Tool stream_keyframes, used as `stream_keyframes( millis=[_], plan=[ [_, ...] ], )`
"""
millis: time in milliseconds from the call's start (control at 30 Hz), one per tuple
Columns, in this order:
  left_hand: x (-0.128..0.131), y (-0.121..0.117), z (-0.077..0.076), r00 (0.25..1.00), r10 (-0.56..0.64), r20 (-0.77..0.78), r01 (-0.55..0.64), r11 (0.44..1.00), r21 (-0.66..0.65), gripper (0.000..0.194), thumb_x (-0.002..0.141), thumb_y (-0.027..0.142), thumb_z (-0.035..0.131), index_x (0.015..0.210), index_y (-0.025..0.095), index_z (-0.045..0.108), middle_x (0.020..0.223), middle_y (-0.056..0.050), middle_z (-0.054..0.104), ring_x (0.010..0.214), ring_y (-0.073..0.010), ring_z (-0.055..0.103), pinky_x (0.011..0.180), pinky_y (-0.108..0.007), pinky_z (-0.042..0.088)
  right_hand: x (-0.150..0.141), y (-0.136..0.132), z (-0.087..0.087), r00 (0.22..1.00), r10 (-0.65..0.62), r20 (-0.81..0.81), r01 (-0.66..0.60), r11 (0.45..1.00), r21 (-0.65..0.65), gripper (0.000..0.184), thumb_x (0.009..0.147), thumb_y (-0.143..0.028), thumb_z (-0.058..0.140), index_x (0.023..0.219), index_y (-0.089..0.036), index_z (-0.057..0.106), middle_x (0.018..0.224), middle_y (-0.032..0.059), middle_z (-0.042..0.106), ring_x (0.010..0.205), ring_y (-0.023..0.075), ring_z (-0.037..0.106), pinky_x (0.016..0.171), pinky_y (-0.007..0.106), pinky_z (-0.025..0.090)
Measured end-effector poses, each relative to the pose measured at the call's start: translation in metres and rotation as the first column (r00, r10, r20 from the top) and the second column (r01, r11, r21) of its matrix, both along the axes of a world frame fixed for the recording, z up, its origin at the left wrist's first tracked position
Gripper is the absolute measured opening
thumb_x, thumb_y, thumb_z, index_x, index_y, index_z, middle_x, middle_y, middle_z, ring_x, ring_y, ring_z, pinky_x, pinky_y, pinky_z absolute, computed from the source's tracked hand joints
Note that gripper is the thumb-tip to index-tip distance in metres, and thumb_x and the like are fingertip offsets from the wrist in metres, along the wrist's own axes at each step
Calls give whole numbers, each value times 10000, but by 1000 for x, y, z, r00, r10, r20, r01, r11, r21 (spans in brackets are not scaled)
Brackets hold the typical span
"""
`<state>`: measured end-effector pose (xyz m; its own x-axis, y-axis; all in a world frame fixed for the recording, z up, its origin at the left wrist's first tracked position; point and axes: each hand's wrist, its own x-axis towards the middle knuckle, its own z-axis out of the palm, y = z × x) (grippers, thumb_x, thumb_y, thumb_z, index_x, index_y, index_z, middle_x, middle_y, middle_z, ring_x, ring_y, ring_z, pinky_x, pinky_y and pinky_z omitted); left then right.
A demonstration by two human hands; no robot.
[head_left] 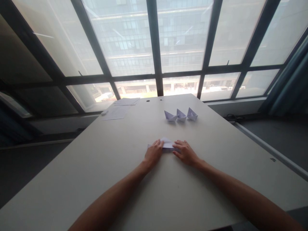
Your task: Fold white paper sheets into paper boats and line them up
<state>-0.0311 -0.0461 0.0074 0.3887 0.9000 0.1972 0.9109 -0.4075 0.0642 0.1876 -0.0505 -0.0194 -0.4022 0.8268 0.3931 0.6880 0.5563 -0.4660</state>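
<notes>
Fingers (158, 144) of left hand (153, 153) and right hand (185, 153) pressing flat on folded white paper (166, 144), unclenched; uneven pressure risking a skewed crease

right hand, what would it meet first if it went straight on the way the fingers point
The folded sheet of paper: the fingertips of the right hand appear already at its edge, though depth is hard to judge. Beyond it, the line leads toward the left hand.

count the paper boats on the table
3 white folded-paper boats stand in a row on the pale table: left, middle, right. The folded white sheet under the left hand and right hand may be a fourth.
</notes>
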Motion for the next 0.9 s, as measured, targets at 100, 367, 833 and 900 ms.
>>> stream_keyframes(
  millis=[100,367,833,900],
  plan=[
    [-1,1,-2,999,6,49,-7,1000,23,442,930,66,385,1342,174,506,1372,-149,544,1268,-255,513,1044,-404,422,-1,1,3,985,-22,-170,29,999,41,344,846,-305,635,1175,-206,656,1265,131,614,1199,283,544,1059,474,382],
    [6,-2,1,848,-132,514,86,990,113,489,953,108,347,1423,197,449,1424,-115,506,1293,-242,499,1074,-400,408,-2,8,4,763,-165,-625,90,985,-150,660,793,-379,688,1365,-163,441,1118,135,646,919,236,645,751,359,547],
    [12,-1,6,51,178,983,323,928,-185,575,848,354,631,1385,194,498,1051,-92,673,796,-185,606,740,-322,512,-7,5,4,716,-49,-697,-138,968,-210,468,903,-349,532,1327,-153,555,710,19,670,600,154,615,560,265,473],
    [13,0,5,-57,277,959,399,887,-233,613,823,336,653,1395,200,481,967,-73,668,750,-167,590,706,-319,516,-7,6,3,664,-52,-746,-153,967,-204,433,890,-319,530,1284,-156,605,708,21,669,579,145,599,544,266,464]
  ],
)
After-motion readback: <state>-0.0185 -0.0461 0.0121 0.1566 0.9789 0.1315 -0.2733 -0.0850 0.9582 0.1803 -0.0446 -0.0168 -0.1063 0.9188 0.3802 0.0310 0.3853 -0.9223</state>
